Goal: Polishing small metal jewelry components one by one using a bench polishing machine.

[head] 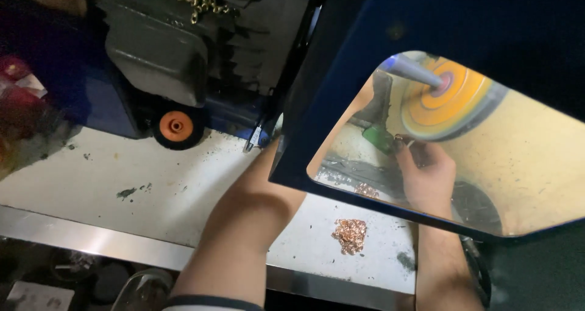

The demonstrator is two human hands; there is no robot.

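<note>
From the head camera, both arms reach forward under a dark blue shield (426, 24) with a clear window (536, 164). Through the window the right hand (428, 175) shows curled, its fingers pinching a small piece (399, 141) held just beside a spinning yellow-orange wheel (448, 100); what the piece is cannot be told. A grey spindle (414, 72) runs into the wheel's hub. The left hand (365, 97) is mostly hidden by the shield's frame, only a strip showing through the window near a green part (379, 137), so whether it is spread or closed cannot be told. On the white table (91, 183) near the left forearm lies a heap of copper-coloured bits (350, 234). Farther back stand an orange knob (177, 126) and a grey machine housing (158, 49).
</note>
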